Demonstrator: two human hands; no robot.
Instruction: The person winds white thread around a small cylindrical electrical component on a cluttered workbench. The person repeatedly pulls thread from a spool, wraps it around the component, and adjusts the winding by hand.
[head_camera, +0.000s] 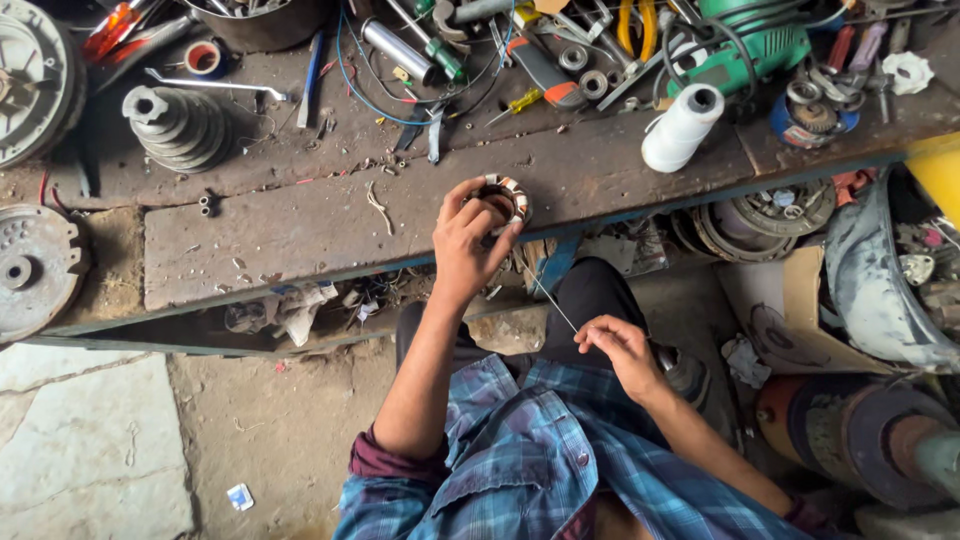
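Observation:
My left hand (468, 238) grips a small round motor stator (505, 196) with wound coils and holds it down on the worn workbench (300, 225) near its front edge. A thin white thread (548, 298) runs taut from the stator down to my right hand (620, 350), which pinches it between the fingertips in front of my lap. A white spool of thread (682, 127) stands tilted on the bench to the right of the stator.
The bench's far side is crowded with tools: a stepped metal pulley (178, 127), a green power tool (755, 45), screwdrivers, pliers, bearings and blue wire. Metal discs (35, 270) lie at the left. Motor parts and boxes sit at the lower right; concrete floor lies below.

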